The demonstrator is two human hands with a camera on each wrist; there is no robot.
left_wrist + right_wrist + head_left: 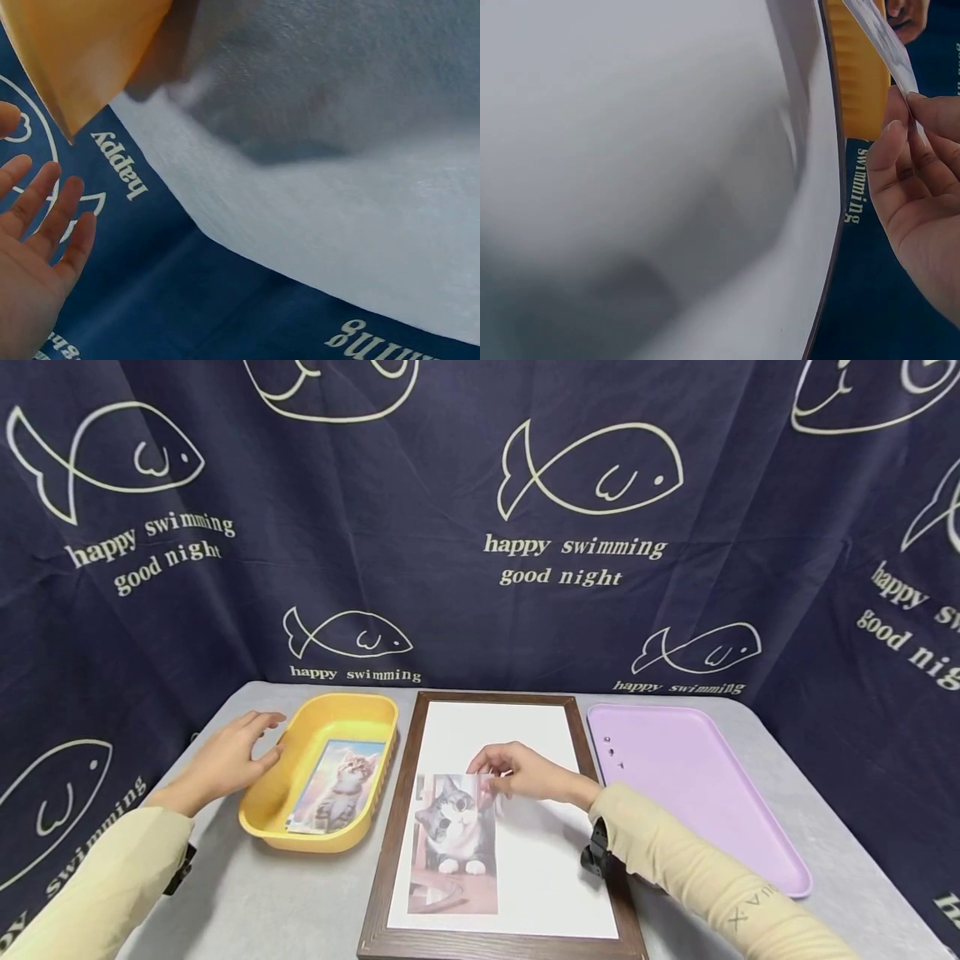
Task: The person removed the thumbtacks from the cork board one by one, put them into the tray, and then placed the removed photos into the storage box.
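A navy backdrop cloth (465,527), printed with cream outline fish and the words "happy swimming good night", is seen behind a pale grey table cover (247,893). Beside the left hand (225,764), a yellow tray (300,752) is shown with a kitten photo (337,785) in blue and tan tones. A grey-and-white cat photo (452,843) is pinched by the right hand (525,774) over a white board in a dark brown frame (390,852). A lilac tray (697,785) is seen just beyond the right hand. Both sleeves are pale beige.

Navy fish-print curtain (480,527) behind grey-clothed table (247,902).
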